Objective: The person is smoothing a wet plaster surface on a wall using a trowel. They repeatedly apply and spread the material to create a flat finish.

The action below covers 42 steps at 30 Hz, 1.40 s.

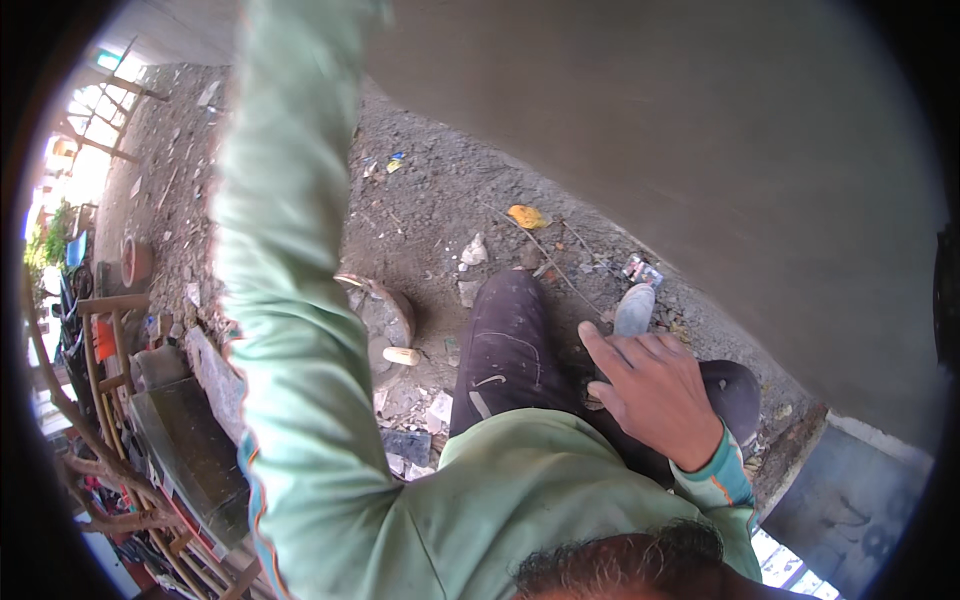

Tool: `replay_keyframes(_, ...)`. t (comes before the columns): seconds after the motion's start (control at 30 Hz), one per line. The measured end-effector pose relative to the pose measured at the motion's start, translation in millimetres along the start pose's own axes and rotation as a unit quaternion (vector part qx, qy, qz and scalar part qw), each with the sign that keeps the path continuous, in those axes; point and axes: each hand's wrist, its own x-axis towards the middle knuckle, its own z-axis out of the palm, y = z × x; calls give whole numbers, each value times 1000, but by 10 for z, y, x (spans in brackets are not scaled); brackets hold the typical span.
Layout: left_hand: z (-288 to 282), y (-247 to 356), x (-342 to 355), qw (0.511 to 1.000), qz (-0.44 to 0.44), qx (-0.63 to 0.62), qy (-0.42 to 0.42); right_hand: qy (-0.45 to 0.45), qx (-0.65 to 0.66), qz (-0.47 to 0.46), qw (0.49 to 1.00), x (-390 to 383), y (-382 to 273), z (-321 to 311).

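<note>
The round basin (405, 312) sits on the ground beside your left arm (290, 210), partly hidden by its sleeve; a pale handle (401, 356) lies at its near edge. The left arm, elbow bent, extends forward past the upper border; your left hand lies beyond view, its state undeterminable. Your right hand (652, 392) is back uppermost over your right leg, fingers extended, index and thumb parted, just beside a rounded grey object (635, 310), perhaps a shoe tip. Surrounding ground (420, 200): grey, gritty, rubble-strewn, with a yellow leaf (527, 216). Right: a smooth grey wall (700, 140). Left: wooden poles (100, 400).
</note>
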Motion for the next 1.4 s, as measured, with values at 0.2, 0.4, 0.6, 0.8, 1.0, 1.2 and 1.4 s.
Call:
replay_keyframes(0.2, 337, -2133, -2628, 968, -217, 16, 128, -36, 41, 12, 998, 93, 67, 15)
replay_keyframes(0.4, -288, -3463, -3279, 893, -374, 1, 251, -124, 57, 124, 983, 221, 369, 209)
replay_keyframes(0.6, -689, -4330, -3228, 849, -452, -72, 263, -165, 1, 200, 966, 165, 812, 518)
replay_keyframes(0.8, -150, -4939, -3255, 795, -498, -134, 320, -150, 19, 211, 966, 236, 870, 575)
replay_keyframes(1.0, -683, -4999, -2810, 835, -494, -49, 239, -169, 32, 260, 950, 192, 956, 529)
replay_keyframes(1.2, -1459, -3895, -1830, 885, -387, 62, 251, -112, 29, 204, 972, 194, 774, 477)
replay_keyframes(1.4, -1088, -1839, -561, 825, -172, 519, 140, -122, 47, 164, 978, 215, 538, 397)
